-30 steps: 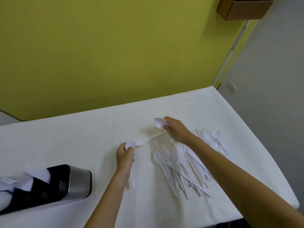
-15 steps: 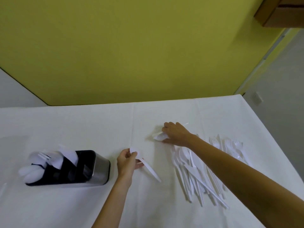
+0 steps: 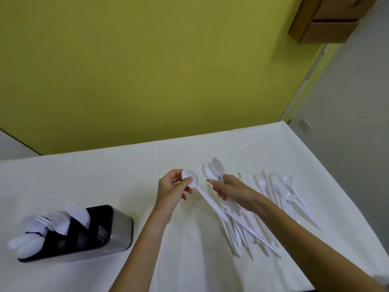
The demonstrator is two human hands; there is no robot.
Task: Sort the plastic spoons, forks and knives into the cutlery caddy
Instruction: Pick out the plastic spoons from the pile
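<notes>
The left hand (image 3: 171,191) pinches a single spoon (image 3: 188,176) between thumb and fingers just under the bowl. The bowl points to 12 o'clock and the handle slants away toward 4 o'clock, over the top of the loose pile (image 3: 250,232); whether it touches the pile cannot be told. Just beside it, at 3 o'clock, the right hand (image 3: 232,192) is curled round a bunch of spoons (image 3: 213,171). Their bowls fan out past the fingers toward 11 o'clock and their handles stick out under the palm toward 5 o'clock. The pile lies on the white table (image 3: 84,175) at 4 o'clock of the view, partly under the right forearm, its long handles running roughly from 11 to 5 o'clock. A group of forks (image 3: 283,186) lies at 3 o'clock of the right hand, tines toward 12. The caddy (image 3: 122,229) stands well apart at 8 o'clock of the view, black inside with a steel wall. White spoon bowls crowd its 9 o'clock end, with fork tines just past them, and its 3 o'clock end shows dark. A yellow wall (image 3: 147,70) rises behind the table, and a wooden box (image 3: 324,24) hangs at 1 o'clock.
</notes>
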